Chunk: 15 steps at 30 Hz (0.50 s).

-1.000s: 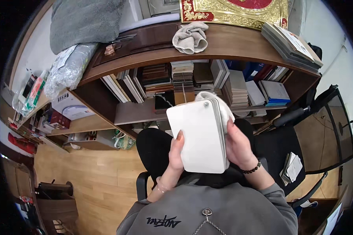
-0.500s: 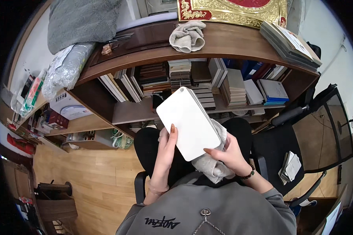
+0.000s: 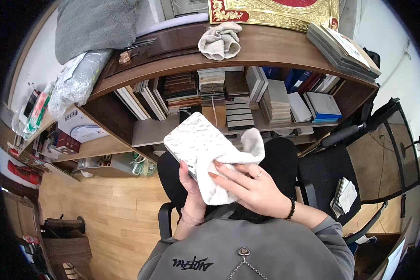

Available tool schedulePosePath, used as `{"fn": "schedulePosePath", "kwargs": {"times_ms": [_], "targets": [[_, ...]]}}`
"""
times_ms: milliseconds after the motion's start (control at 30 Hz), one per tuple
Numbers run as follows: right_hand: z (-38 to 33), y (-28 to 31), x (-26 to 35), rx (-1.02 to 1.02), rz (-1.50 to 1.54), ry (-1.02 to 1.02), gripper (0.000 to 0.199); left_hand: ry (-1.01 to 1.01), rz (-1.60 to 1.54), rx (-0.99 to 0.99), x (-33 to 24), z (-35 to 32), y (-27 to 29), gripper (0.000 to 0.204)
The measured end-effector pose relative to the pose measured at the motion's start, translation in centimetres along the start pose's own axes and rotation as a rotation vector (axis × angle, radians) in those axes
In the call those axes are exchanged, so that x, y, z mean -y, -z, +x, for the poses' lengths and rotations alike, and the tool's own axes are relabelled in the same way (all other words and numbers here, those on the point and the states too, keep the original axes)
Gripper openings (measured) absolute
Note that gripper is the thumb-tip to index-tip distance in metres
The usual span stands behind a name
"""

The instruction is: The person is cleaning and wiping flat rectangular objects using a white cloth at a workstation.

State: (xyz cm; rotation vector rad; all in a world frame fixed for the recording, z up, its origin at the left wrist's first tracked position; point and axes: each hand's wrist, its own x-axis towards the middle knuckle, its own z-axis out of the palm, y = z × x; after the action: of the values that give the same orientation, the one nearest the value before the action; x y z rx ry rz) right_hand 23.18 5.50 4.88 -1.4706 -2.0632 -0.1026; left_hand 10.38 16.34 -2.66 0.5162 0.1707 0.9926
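Over my lap is a thick stack of sample boards (image 3: 191, 135) with rounded corners, its upper face white and rough-textured. My left hand (image 3: 191, 183) grips its lower left edge, the thumb along the side; the other fingers are hidden beneath. A whitish cloth (image 3: 214, 184) lies across the right part of the stack and hangs over its near edge. With fingers extended, my right hand (image 3: 252, 189) presses the cloth onto the textured face. One end of the cloth sticks up at the right.
Ahead stands a brown shelf unit (image 3: 266, 49) filled with sample boards and books, a crumpled cloth (image 3: 220, 41) on top. To the right, a black mesh chair (image 3: 331, 172) carries a small stack of cards (image 3: 344, 198). A wrapped package (image 3: 77, 81) sits at the left.
The smooth white face has given way to a rough-textured one. My right hand has moved with the cloth from the stack's right edge onto its top, and the stack is tilted differently.
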Motion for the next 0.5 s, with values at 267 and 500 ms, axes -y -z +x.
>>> {"fn": "schedulePosePath", "kwargs": {"times_ms": [267, 500], "targets": [[-0.7, 5.5, -5.1, -0.17, 0.574, -0.274, 0.017, 0.091, -0.207, 0.026, 0.6, 0.1, 2.1, 0.082], [0.2, 5.8, -4.2, -0.85, 1.337, -0.374, 0.029, 0.152, -0.169, 0.031, 0.8, 0.0, 1.7, 0.086]]}}
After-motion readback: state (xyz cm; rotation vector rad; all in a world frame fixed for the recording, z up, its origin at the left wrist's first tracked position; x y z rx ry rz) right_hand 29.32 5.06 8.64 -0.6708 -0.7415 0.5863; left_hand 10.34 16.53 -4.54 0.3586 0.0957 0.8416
